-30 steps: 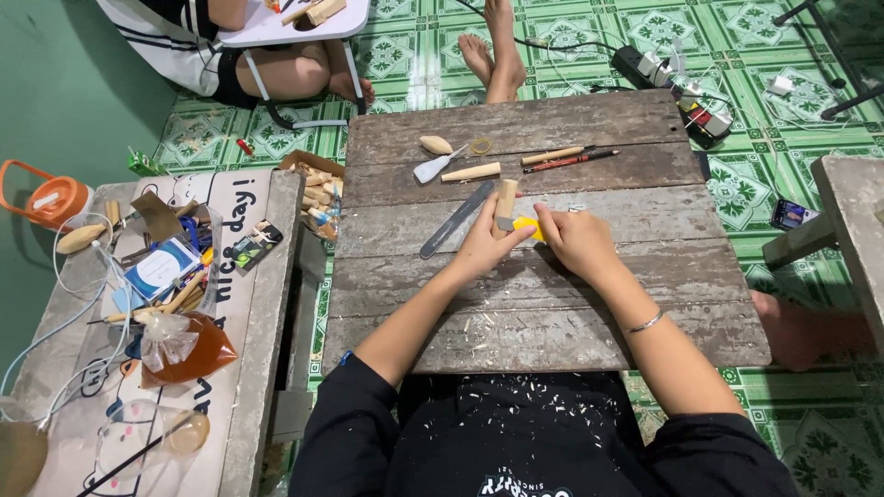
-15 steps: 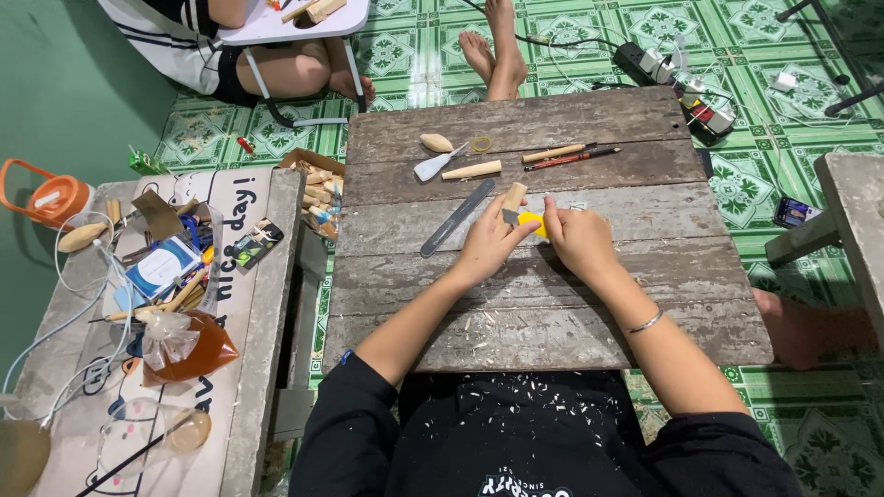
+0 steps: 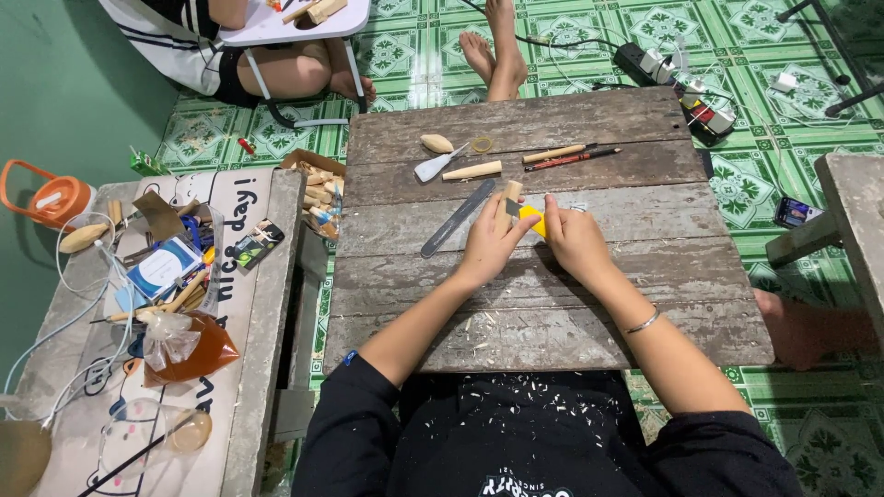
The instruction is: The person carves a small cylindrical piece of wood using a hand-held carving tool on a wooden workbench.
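The left hand [image 3: 486,241] is closed around a short pale wooden block [image 3: 509,196], whose upper end stands out just above the fingertips. The right hand [image 3: 575,241] is curled around a yellow-handled cutting tool [image 3: 531,219], only a wedge of yellow showing between the two sets of fingers; its blade seems to meet the block there, though the thumbs hide the contact. Both hands rest on the weathered grey plank table [image 3: 645,276].

Just beyond the left fingers lies a long flat grey metal file [image 3: 459,217], slanting away to their outer side. Farther past the fingertips sit a tapered pale wooden stick [image 3: 471,170], a small metal-bladed scraper [image 3: 433,167], an oval carved wooden piece [image 3: 436,143] and a yellow rubber band [image 3: 482,144]. Ahead of the right fingers lie a wood-handled tool [image 3: 555,153] and a dark red pencil-like tool [image 3: 571,160], side by side. Pale wood shavings [image 3: 493,322] scatter the planks behind the wrists, toward the body.

Compared with a second ago, the block's exposed end has tipped slightly and the right hand has slid a little toward the left fingers, so less of the yellow handle shows. The file and the tools beyond the fingertips lie as they did.
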